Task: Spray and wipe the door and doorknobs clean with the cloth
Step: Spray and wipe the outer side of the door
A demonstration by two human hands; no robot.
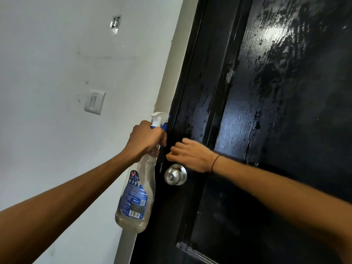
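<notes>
surroundings: light switch and number 13 on the wall at 10 o'clock | doorknob centre, just below right hand, fingers loosely curled, empty | left hand grips spray bottle, near-upright, nozzle toward black door

Dim, cool illumination is observed. Strong glare is reflected off the glossy door at upper right. Straight edges are bowed by wide-angle distortion. Slight blur is seen on the near forearms.
</notes>
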